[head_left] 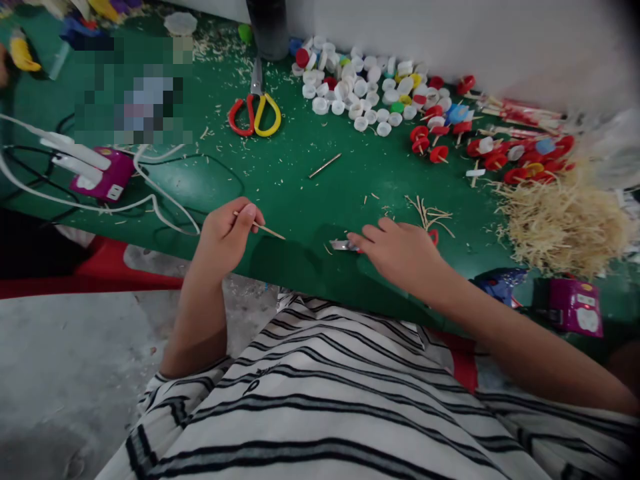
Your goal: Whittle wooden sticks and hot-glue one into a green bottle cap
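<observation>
A green desk (310, 193) littered with wood shavings stood against a white wall, grey floor below. Scissors (255, 110) lay at 11 o'clock, bottle caps (360, 90) at 12, a splint pile (565, 223) at 3. The left hand (225, 233) pinched a thin stick (265, 229) (fingers curled). The right hand (400, 250), flat and open, touched a small metal piece (344, 245) near the desk's front edge.

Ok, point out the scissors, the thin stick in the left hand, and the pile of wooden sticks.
scissors (255, 110), head view, where blades meet handles.
thin stick (270, 231), head view, free end.
pile of wooden sticks (565, 223), head view, middle.
</observation>
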Demonstrator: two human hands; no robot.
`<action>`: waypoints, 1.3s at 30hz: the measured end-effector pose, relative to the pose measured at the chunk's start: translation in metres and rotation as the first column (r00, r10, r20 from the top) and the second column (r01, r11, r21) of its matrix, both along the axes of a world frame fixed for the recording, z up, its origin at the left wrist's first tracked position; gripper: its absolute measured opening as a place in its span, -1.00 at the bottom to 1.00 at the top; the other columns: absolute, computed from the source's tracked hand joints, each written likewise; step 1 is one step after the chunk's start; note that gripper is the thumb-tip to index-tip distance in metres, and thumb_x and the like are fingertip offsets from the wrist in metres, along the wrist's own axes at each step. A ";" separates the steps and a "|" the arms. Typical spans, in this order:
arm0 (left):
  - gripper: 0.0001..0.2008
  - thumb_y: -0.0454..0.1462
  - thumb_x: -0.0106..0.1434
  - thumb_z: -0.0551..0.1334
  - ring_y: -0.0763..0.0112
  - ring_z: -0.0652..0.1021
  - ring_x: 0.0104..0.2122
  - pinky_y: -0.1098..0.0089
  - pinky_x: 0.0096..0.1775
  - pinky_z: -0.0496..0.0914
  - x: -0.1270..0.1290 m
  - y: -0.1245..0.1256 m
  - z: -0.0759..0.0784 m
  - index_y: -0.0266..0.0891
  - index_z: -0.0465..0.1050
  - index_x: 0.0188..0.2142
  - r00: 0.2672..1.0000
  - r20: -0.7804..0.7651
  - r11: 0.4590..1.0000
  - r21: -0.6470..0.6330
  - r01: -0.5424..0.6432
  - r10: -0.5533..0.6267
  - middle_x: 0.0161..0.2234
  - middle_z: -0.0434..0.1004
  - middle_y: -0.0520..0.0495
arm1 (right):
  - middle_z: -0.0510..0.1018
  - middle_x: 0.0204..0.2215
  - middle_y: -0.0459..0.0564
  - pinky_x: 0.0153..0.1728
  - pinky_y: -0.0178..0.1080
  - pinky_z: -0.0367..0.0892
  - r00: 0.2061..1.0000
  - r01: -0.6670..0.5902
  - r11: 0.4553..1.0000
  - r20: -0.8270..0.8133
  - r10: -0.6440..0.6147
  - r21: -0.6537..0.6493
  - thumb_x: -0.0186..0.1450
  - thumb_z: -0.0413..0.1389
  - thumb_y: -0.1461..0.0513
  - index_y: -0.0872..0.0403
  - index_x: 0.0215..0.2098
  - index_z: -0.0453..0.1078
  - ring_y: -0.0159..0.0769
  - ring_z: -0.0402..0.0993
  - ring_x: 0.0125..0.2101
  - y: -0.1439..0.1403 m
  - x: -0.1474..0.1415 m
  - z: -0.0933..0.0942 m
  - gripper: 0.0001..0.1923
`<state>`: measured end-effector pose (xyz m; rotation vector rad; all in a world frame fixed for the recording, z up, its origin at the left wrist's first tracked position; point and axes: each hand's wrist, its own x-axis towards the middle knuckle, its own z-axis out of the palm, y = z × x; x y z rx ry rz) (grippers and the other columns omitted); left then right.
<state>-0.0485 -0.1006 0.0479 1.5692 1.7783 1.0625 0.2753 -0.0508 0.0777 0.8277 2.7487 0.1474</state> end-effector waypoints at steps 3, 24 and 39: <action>-0.65 -0.16 0.49 0.13 0.43 0.41 -0.49 0.37 -0.40 0.25 0.007 0.005 -0.005 -0.18 0.54 -0.40 0.999 0.011 0.999 -0.008 0.031 -0.031 -0.50 0.50 -0.01 | 0.65 -0.13 0.12 -0.41 -0.14 -0.02 0.996 0.081 0.994 0.027 -0.083 0.072 0.53 -0.02 0.37 0.07 0.27 0.51 -0.09 0.42 -0.14 0.007 0.039 0.001 -0.56; -0.66 -0.16 0.48 0.14 0.42 0.45 -0.47 0.36 -0.37 0.27 0.030 0.019 -0.014 -0.15 0.56 -0.39 0.999 0.023 0.999 -0.020 0.041 -0.041 -0.51 0.50 0.00 | 0.66 -0.13 0.03 -0.36 -0.16 0.06 0.994 -0.073 0.997 -0.086 0.074 0.011 0.54 0.01 0.37 -0.21 0.42 0.41 -0.18 0.45 -0.14 -0.022 -0.005 0.005 -0.42; -0.60 -0.05 0.48 0.17 0.44 0.45 -0.49 0.41 -0.40 0.32 0.033 0.016 -0.030 -0.16 0.56 -0.42 0.986 0.168 1.000 0.005 -0.022 0.021 -0.54 0.49 0.00 | 0.63 -0.27 0.12 -0.41 -0.10 -0.11 0.969 0.240 0.956 0.021 -0.247 0.167 0.38 0.04 0.45 -0.23 0.28 0.59 -0.18 0.30 -0.29 0.037 0.134 -0.004 -0.34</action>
